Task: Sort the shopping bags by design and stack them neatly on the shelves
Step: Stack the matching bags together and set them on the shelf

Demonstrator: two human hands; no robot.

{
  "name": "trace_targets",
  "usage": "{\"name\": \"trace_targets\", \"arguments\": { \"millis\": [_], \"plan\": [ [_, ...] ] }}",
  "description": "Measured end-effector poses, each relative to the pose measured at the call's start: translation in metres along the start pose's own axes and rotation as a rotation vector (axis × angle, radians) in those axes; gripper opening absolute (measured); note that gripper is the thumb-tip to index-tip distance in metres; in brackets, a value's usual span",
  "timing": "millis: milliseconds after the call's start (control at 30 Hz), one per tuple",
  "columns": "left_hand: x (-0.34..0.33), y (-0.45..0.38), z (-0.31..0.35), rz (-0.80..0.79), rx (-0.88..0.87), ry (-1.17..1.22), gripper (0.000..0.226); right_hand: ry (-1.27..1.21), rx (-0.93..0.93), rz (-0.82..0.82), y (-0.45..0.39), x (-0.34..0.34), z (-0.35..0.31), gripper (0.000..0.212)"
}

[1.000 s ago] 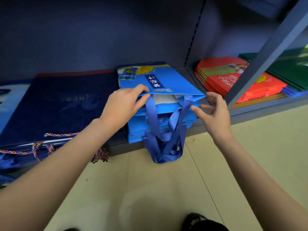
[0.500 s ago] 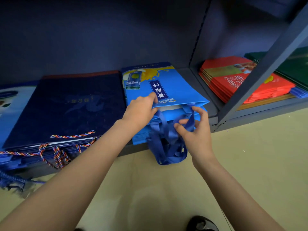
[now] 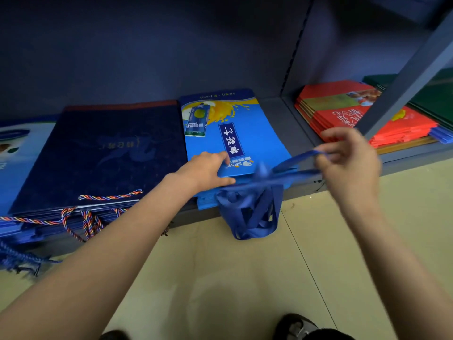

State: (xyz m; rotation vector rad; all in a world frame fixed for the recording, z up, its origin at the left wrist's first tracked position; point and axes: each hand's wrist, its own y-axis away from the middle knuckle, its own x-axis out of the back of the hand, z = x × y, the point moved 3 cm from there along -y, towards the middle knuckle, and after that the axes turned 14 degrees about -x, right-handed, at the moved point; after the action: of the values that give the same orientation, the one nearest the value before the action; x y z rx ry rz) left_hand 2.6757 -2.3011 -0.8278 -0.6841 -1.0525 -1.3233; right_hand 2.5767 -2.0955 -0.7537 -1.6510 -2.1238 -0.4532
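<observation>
A stack of bright blue shopping bags [image 3: 235,133] with a yellow splash print lies flat on the bottom shelf [image 3: 289,123]. Their blue ribbon handles [image 3: 252,217] hang over the shelf's front edge toward the floor. My left hand [image 3: 208,169] rests on the near edge of the top blue bag, thumb at its front edge. My right hand [image 3: 348,155], blurred, pinches one ribbon handle [image 3: 296,160] and holds it out taut to the right. Left of this stack lies a pile of dark navy bags [image 3: 105,153] with multicoloured rope handles [image 3: 81,219].
Red bags [image 3: 343,114] are stacked in the neighbouring bay, with green bags [image 3: 431,99] beyond a slanting grey shelf post [image 3: 411,77]. A light blue and white bag [image 3: 14,153] lies at far left. Beige floor [image 3: 245,278] spreads below; my shoes [image 3: 296,327] show at the bottom.
My right hand has moved up and right from the hanging ribbons, pulling one handle taut. My left hand stays on the top blue bag's near edge.
</observation>
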Motion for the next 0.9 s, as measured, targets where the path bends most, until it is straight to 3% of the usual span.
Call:
{"name": "trace_targets", "arguments": {
  "millis": [67,167,267,367,467,567,667,733,800,833,900],
  "plan": [
    [0.000,0.000,-0.001,-0.006,-0.009,0.004,0.052,-0.035,-0.004,0.009,-0.009,0.013,-0.006,0.030],
    [0.006,0.001,0.000,0.014,-0.029,-0.048,0.052,-0.152,-0.091,-0.139,-0.003,0.006,-0.006,0.030],
    [0.017,0.004,0.005,0.192,-0.096,-0.163,0.048,-0.574,-0.216,-0.347,0.011,-0.004,-0.009,0.028],
    [0.036,0.003,0.014,0.396,-0.121,-0.194,0.046,-0.662,-0.080,-0.345,0.017,-0.011,-0.019,0.022],
    [0.056,-0.003,0.020,0.496,-0.090,-0.231,0.046,-0.484,0.088,-0.312,0.020,-0.031,-0.017,0.017],
    [0.058,-0.002,0.022,0.509,-0.115,-0.203,0.045,0.087,0.574,-0.205,0.026,-0.063,-0.008,0.024],
    [0.047,0.003,0.017,0.469,-0.133,-0.143,0.046,0.427,0.772,-0.002,0.023,-0.090,-0.002,0.023],
    [0.045,0.005,0.016,0.470,-0.129,-0.103,0.046,0.604,0.713,0.015,0.016,-0.103,0.003,0.014],
    [0.047,0.005,0.019,0.476,-0.138,-0.108,0.047,0.734,0.528,-0.100,0.007,-0.113,0.019,0.015],
    [0.048,0.004,0.021,0.474,-0.141,-0.123,0.048,0.748,0.394,-0.176,0.005,-0.115,0.028,0.021],
    [0.049,0.004,0.022,0.478,-0.124,-0.116,0.047,0.549,0.173,-0.244,0.006,-0.114,0.038,0.023]
  ]
}}
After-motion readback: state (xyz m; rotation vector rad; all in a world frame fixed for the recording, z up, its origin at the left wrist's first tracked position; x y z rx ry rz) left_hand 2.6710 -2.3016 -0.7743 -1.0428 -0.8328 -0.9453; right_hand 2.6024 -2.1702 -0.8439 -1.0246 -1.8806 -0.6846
